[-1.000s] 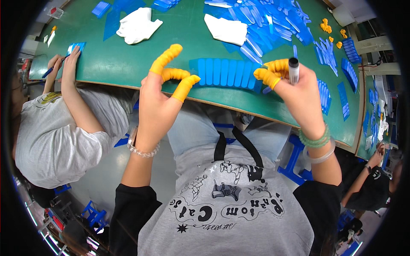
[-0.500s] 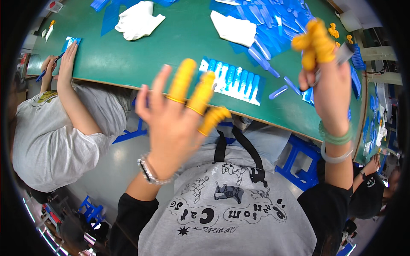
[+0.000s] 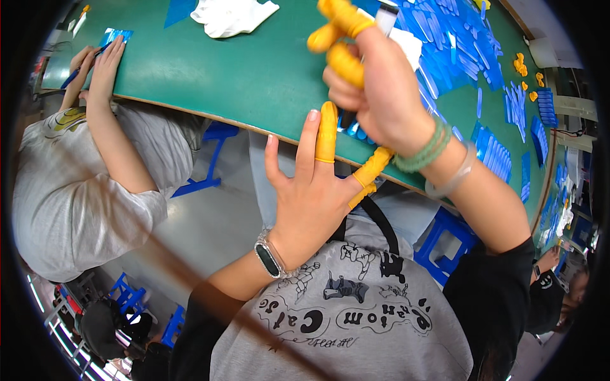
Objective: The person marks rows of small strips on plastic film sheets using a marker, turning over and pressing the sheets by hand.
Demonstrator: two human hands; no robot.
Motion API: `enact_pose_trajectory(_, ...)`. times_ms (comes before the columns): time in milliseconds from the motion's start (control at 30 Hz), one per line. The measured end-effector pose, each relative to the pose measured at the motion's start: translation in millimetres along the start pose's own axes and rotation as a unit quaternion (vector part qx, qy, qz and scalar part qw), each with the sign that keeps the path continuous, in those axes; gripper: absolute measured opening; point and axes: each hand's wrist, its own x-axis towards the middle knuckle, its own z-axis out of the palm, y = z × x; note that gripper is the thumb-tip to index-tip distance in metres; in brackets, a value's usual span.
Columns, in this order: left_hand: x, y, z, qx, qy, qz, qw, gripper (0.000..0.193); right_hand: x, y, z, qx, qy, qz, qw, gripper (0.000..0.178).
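Spread wide, the left hand [image 3: 316, 202] fans out at the near edge of the green table [image 3: 203, 86] and grasps nothing that I can make out, its yellow-covered index finger angled in close by the other wrist. Above it, the right hand [image 3: 389, 89] is curled closed around a marker [image 3: 386, 20], the black top end poking up past the knuckles. A blue ribbed sheet [image 3: 359, 133] lies at the table's lip, nearly all of it hidden under the right hand; from where I stand I can't fairly say whether the pen's lower end touches it.

Resting so close to the edge, the sheet could skid or tip off if no fingers pin it down. Its slick face might let the pen skate, and a trailing finger could smear damp ink. Baggy covers could loosen the grip, too.

Those yellow finger covers [image 3: 326, 133] look matte and crinkled, like thin bunched rubber. Around them it's shiny blue plastic: loose strips [image 3: 452, 41], slim and round-ended, heaped beyond the right hand, and another ribbed panel [image 3: 494, 152] off to the right, its bars side by side. A white cloth [image 3: 232, 18] sits across the table in soft, rumpled folds.
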Motion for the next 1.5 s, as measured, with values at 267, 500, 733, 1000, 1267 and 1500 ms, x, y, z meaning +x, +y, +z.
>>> enact_pose_trajectory(267,2,0,-1,0.019,-0.012,-0.001,1.0,0.047,-1,-6,4,-0.036,0.005,-0.03,0.999,0.04)
enact_pose_trajectory(500,5,3,1,0.039,0.004,-0.003,0.999,0.049,6,-29,-24,-0.086,0.053,-0.147,0.984,0.042)
enact_pose_trajectory(733,5,4,-5,0.052,-0.03,0.009,0.998,0.052,-6,-36,-22,-0.003,-0.009,-0.189,0.982,0.046)
enact_pose_trajectory(1000,10,7,-6,0.034,-0.014,0.001,0.999,0.051,11,-27,-28,-0.059,0.013,-0.139,0.988,0.037)
enact_pose_trajectory(1267,11,8,-8,0.022,-0.004,0.002,1.0,0.053,21,-11,-36,-0.079,-0.02,-0.234,0.969,0.025)
enact_pose_trajectory(1500,8,5,-6,0.046,-0.03,0.002,0.999,0.055,-25,-8,-11,-0.109,-0.054,-0.08,0.989,0.037)
